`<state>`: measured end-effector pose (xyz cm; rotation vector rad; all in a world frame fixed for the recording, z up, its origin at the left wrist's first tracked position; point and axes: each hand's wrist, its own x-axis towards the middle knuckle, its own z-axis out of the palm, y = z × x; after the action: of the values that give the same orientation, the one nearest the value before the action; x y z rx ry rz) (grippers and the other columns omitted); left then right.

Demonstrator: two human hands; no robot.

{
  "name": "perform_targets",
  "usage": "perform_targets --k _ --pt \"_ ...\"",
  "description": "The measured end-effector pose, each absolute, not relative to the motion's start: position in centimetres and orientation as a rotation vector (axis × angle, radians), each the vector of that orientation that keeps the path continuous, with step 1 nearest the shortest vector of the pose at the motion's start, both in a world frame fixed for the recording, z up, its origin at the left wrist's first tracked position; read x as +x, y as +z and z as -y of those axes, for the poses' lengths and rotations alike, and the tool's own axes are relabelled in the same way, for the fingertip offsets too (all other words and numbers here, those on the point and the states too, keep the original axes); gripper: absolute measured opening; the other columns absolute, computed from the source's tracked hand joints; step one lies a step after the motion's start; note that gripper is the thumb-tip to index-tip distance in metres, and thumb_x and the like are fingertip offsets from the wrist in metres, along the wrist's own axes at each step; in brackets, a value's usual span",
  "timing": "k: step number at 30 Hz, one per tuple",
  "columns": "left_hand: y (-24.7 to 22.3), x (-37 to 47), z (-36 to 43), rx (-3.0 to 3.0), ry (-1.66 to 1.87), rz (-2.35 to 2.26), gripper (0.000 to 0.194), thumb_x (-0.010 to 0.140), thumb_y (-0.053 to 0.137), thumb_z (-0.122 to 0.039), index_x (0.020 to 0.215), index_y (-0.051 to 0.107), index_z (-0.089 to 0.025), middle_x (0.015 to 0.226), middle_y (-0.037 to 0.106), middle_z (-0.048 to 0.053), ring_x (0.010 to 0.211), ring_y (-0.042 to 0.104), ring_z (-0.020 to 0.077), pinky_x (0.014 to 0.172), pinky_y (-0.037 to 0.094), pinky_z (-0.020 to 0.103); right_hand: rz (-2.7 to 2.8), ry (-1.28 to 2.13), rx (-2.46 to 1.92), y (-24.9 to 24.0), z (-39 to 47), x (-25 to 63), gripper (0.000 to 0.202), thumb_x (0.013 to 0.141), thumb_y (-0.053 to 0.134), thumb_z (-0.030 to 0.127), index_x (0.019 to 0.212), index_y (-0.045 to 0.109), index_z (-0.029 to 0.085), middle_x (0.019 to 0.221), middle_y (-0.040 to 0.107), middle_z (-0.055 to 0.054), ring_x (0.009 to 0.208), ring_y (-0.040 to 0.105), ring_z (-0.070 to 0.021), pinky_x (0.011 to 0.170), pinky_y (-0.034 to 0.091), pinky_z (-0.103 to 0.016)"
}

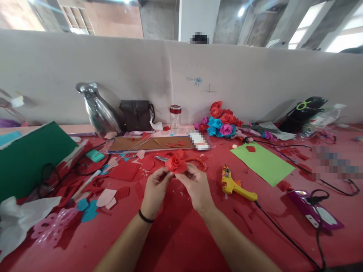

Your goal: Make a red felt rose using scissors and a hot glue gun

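Note:
A red paper rose [176,163] is held up between both hands above the red table. My left hand [155,189], with a dark band at its wrist, pinches the rose's left underside. On the other side, my right hand [196,185] grips its lower right edge with thumb and fingers. Scissors with orange handles [202,163] lie just behind the rose, partly hidden by it. To the right rests a yellow glue gun [237,186], its cord trailing toward the front. Red paper scraps [124,170] are scattered left of the hands.
A bunch of paper roses [222,120], a lidded jar [175,118], a dark bag [136,116] and a metal jug [99,109] stand along the partition. Green paper [263,163] and a purple power strip [316,209] lie right; a dark green board [36,160] is left.

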<state>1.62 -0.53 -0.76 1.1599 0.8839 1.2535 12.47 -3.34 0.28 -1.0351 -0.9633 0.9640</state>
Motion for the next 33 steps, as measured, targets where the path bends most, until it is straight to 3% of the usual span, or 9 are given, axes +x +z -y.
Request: perform_targets --k 12,26,33 --pt "-1.14 1.54 0.81 1.084 1.230 -0.764 0.018 0.065 0.073 -0.027 0.081 0.072 -0.019 0.086 0.073 0.006 0.089 0.064 0.0236 0.079 0.050 0.034 1.331 0.527 -1.111 0.84 4.25 12.60 0.012 0.076 0.064 0.019 0.084 0.072 0.024 0.091 0.065 -0.005 0.088 0.060 -0.0187 0.082 0.048 -0.032" --pt "-1.20 1.71 0.92 1.120 1.268 -0.791 0.020 0.063 0.075 -0.030 0.080 0.071 -0.019 0.087 0.072 0.006 0.088 0.064 0.0223 0.078 0.050 0.032 1.308 0.496 -1.137 0.71 4.04 12.53 0.013 0.074 0.066 0.019 0.085 0.071 0.024 0.094 0.064 -0.005 0.090 0.060 -0.0188 0.084 0.048 -0.032" --pt "-0.90 1.61 0.89 1.026 1.291 -0.813 0.018 0.063 0.075 -0.030 0.075 0.069 -0.017 0.076 0.069 0.003 0.075 0.062 0.0167 0.074 0.048 0.029 1.285 0.729 -1.091 1.00 3.77 12.93 0.016 0.069 0.064 0.017 0.083 0.068 0.021 0.091 0.058 -0.003 0.070 0.054 -0.0130 0.064 0.048 -0.025"
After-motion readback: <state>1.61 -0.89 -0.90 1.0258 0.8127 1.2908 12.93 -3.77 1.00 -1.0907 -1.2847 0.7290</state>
